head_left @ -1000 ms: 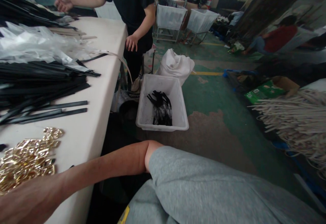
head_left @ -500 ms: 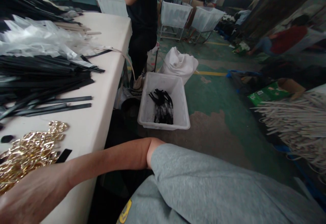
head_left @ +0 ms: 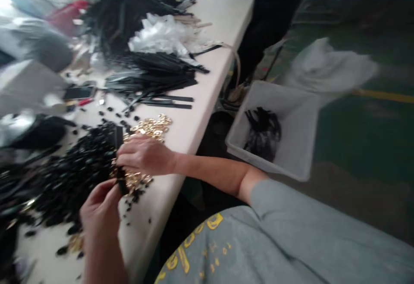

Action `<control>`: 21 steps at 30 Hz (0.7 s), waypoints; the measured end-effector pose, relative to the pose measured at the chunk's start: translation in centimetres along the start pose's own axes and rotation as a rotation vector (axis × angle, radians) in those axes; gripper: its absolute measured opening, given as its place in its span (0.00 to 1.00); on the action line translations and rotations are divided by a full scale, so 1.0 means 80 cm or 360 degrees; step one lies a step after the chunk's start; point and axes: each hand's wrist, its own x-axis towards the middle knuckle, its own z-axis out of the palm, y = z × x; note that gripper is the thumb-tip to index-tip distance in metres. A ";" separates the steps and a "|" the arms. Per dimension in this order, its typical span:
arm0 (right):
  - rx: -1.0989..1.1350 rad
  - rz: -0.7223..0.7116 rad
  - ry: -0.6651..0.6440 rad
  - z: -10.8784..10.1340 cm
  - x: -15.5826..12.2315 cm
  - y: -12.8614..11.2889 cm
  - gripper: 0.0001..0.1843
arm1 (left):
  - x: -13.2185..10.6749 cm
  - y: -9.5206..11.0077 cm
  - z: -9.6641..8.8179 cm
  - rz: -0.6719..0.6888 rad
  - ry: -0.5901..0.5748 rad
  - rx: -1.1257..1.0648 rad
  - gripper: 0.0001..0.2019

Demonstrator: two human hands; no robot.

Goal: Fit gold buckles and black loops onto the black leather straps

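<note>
Close to the counter's (head_left: 186,133) right edge, a narrow black strip (head_left: 119,137) is being handled with both hands! Its near end is pinched between thumb and fingertips of the left hand (head_left: 101,208), while farther along it is gripped by the right hand (head_left: 147,154), fingers curled over it, its other end left poking out toward the far edge. Whether a fitting is mounted on the strip cannot be told; that spot is blurred and covered by fingers.

Under and around the right hand, gold-coloured fittings (head_left: 153,125) are spread toward the right edge. To the left, well in from that edge, a broad heap of small black pieces (head_left: 77,167) is piled up. Farther along, toward the far edge, a fan of black strips (head_left: 158,75) is laid out, and just behind it crumpled whitish film (head_left: 164,36) is bunched.

Below the right edge, a white bin (head_left: 297,146) is seen, dark straps (head_left: 263,124) gathered inside. Beyond it, a white sack (head_left: 330,68) is glimpsed, badly blurred.
</note>
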 end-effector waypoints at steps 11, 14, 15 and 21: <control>0.1374 0.0492 -0.0053 0.039 -0.008 -0.011 0.14 | 0.009 -0.017 0.011 -0.0167 -0.0015 -0.0635 0.17; 0.1851 0.0661 0.0051 0.047 -0.007 -0.017 0.18 | 0.006 -0.017 0.013 -0.0161 -0.0036 -0.0678 0.16; 0.2028 0.0748 0.0061 0.050 -0.006 -0.020 0.19 | 0.005 -0.017 0.014 -0.0159 -0.0038 -0.0689 0.16; 0.2554 0.1173 0.0156 0.058 -0.002 -0.038 0.21 | 0.001 -0.022 0.022 -0.0130 0.0000 -0.0688 0.16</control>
